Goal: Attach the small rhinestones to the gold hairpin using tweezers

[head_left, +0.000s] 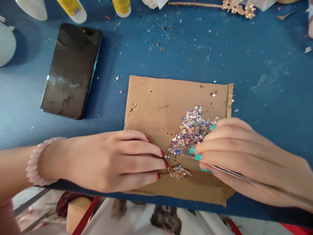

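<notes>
A piece of brown cardboard (151,94) lies on the blue table, with a heap of small sparkling rhinestones (193,127) on it. My left hand (110,161) rests palm down on the cardboard's left side. Its fingers cover the stem of a gold hairpin (179,171), whose ornamental end carries several stones; the thumb is hidden below. Slim metal tweezers (234,173) are in my right hand (239,155), gripped between the fingers. The tweezer tips touch the lower edge of the heap, just above the hairpin. Whether a stone is between them I cannot tell.
A dark phone (72,70) lies at the left. Behind it stand yellow-and-white bottles (73,9) and a white rounded container (6,44). Another gold ornament on a stick (237,7) lies at the back. Loose stones and scraps dot the table; its front edge runs just below the cardboard.
</notes>
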A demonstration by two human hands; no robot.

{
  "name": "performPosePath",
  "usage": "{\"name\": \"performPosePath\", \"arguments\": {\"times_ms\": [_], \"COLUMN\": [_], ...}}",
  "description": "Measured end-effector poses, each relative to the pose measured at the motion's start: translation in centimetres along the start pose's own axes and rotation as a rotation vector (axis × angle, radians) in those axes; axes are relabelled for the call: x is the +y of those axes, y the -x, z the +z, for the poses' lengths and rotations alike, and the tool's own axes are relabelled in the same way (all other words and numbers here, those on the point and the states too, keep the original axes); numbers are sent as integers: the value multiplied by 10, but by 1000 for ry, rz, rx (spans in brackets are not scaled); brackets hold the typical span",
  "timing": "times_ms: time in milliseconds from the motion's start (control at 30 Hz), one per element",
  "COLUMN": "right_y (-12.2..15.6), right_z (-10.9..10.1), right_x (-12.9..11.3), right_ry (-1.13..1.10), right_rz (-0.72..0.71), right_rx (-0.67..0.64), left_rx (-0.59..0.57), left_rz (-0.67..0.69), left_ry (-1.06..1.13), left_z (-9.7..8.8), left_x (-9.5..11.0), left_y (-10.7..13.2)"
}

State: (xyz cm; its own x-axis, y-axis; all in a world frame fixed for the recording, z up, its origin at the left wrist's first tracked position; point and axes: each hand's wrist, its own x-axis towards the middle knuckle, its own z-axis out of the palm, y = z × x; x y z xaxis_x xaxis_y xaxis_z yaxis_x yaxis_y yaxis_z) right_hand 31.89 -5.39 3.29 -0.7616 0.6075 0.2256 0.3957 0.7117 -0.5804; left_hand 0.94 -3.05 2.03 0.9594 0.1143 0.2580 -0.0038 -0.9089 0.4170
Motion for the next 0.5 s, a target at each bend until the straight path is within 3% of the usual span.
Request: {"name": "performPosePath", "arguments": {"times_ms": [100,233,500], "right_y": [15,27,24], "right_z": [1,6,14], "right_x": [-2,0,0], "right_ry": [-21,-5,76], "right_rz": [-34,-68,-96], "right_rx": [-70,-23,2], "left_rx": [-1,0,-15], "left_rz": [5,22,33], "left_ry": [3,-7,-49], "left_z": [-1,-4,-4], "left_x": [-1,-3,-2], "left_y": [1,2,2]}}
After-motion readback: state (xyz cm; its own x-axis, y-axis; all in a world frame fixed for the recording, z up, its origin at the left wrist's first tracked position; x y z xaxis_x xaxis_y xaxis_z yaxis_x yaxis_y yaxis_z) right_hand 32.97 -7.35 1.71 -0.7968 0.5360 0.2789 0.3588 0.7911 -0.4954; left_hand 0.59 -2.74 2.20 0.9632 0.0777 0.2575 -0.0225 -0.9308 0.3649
